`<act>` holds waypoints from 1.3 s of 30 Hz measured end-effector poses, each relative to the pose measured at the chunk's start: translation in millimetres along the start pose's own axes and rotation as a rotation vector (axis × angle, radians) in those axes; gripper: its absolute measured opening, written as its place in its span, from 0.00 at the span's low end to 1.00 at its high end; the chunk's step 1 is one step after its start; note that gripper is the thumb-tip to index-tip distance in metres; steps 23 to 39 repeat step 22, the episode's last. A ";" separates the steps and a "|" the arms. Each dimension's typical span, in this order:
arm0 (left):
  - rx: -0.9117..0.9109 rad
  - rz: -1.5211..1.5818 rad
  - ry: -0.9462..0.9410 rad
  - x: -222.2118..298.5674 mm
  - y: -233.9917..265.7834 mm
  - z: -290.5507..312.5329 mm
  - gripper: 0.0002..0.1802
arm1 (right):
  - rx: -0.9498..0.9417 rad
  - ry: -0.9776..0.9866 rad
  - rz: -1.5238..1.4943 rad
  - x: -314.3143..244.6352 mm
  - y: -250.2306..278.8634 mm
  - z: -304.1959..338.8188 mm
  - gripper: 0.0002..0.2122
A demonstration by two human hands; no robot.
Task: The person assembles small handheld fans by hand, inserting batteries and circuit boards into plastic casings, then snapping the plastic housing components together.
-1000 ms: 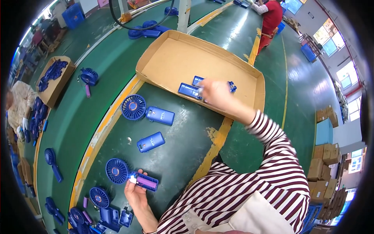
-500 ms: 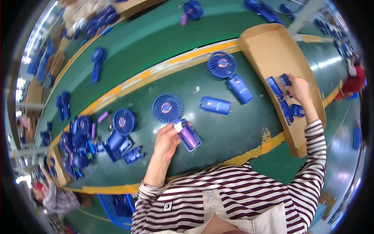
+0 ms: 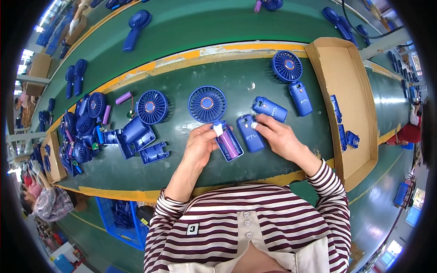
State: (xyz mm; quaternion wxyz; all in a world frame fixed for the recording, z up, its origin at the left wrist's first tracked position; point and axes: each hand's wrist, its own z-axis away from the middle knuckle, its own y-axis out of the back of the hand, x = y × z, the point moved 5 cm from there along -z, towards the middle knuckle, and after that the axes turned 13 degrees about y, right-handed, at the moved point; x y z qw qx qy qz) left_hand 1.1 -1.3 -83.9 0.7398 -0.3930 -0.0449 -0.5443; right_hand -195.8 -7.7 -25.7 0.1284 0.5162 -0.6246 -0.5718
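Between the fingertips of my left hand is a handheld fan, gripped at its opened handle; a purple battery lies inside. The round blue fan head points away from me. Close by on the right, my right hand pinches a blue handle cover, its outer face up. The two handle parts are side by side, apart. White wraps show on my thumb and a fingertip. Just beyond my right hand lies another blue handle cover, with a second fan farther back.
A shallow cardboard box on the right holds several blue covers. To the left lie a loose fan head, blue shells, a purple battery and a fan pile. Beyond the yellow edge, a green belt carries fans.
My right hand has come from the cardboard box to beside my left hand, bringing a blue handle cover. My left hand still holds the opened fan handle. The view has shifted.
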 end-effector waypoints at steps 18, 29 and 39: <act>0.080 0.090 -0.032 -8.9 0.9 2.1 0.13 | 0.073 -0.344 0.299 -29.0 -13.4 -13.7 0.27; 0.058 0.060 0.019 -10.2 4.0 2.6 0.17 | -0.004 -0.343 0.321 -31.4 -22.0 -23.9 0.26; 0.058 0.060 0.019 -10.2 4.0 2.6 0.17 | -0.004 -0.343 0.321 -31.4 -22.0 -23.9 0.26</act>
